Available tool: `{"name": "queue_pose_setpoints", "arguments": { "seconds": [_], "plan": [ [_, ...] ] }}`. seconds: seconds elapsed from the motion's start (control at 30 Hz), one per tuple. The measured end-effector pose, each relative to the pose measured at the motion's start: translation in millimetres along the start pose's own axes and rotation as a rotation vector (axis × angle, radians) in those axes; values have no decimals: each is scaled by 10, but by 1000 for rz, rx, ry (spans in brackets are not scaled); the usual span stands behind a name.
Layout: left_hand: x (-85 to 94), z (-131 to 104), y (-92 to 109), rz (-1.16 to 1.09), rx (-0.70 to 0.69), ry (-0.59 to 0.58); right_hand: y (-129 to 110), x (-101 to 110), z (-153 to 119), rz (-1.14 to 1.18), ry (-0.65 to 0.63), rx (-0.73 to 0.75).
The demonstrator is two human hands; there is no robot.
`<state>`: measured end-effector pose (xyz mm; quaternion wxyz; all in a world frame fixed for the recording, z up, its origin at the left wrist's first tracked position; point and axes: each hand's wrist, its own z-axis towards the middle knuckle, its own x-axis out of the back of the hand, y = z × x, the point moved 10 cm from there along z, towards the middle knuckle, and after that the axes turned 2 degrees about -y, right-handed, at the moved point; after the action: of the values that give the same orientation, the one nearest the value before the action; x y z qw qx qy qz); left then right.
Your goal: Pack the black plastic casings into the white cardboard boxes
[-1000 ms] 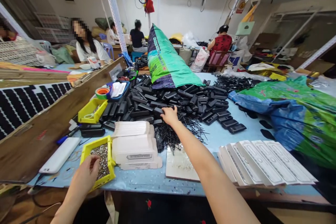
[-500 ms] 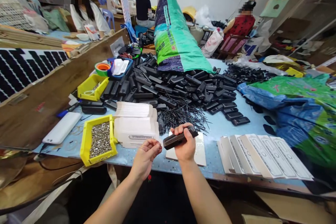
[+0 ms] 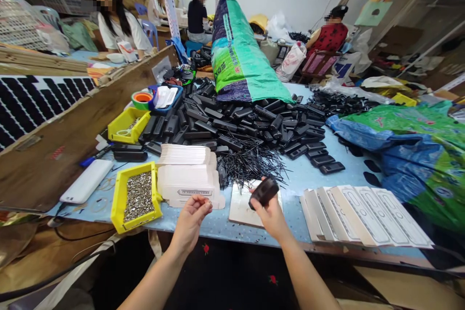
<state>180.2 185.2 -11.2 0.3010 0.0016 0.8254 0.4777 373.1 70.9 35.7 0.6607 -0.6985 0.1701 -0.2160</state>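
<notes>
My right hand grips an oblong black plastic case, tilted above a white square board. The fingertips of my left hand are pinched together; whatever they hold, if anything, is too small to make out. That hand is in front of a stack of flat white cartons. To its left stands a yellow bin filled with small shiny metal pieces. Behind the board lies a tangle of thin black strips, and beyond it a heap of similar black cases.
Folded printed cartons lean in a row at right, near a blue-green sack. A tall green sack stands behind the heap. At left are a white phone and another yellow bin. Several people sit farther back.
My right hand has moved slightly right and turned the black case, showing its smooth rounded side. My left hand has drawn back leftward, so the hands are farther apart.
</notes>
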Motion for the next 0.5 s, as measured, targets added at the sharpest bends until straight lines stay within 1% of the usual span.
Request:
{"name": "queue_pose_setpoints", "arguments": {
  "seconds": [0.03, 0.1, 0.13, 0.17, 0.2, 0.23, 0.3, 0.37, 0.4, 0.43, 0.5],
  "plan": [
    [41, 10, 24, -9, 1, 11, -11, 11, -47, -120, -90, 9],
    [71, 19, 66, -29, 4, 21, -27, -50, -145, -300, -283, 40],
    [61, 17, 80, -37, 5, 19, -35, -53, -168, -329, -312, 50],
    [36, 11, 86, -43, 6, 14, -41, -19, -159, -304, -277, 46],
    [-3, 1, 84, -46, 8, 2, -50, 44, -125, -220, -188, 34],
    [-54, -12, 74, -46, 12, -13, -61, 109, -84, -80, -77, 26],
    [-174, -47, 38, -42, 21, -47, -91, 175, -6, 300, 129, 38],
    [-294, -86, 0, -41, 31, -74, -180, 127, 67, 629, 254, 84],
    [-342, -102, -12, -46, 33, -78, -263, 90, 99, 722, 291, 122],
    [-378, -116, -18, -53, 33, -76, -365, 58, 122, 766, 320, 166],
    [-416, -137, -5, -69, 16, -59, -578, 34, 130, 752, 372, 265]
  ]
}}
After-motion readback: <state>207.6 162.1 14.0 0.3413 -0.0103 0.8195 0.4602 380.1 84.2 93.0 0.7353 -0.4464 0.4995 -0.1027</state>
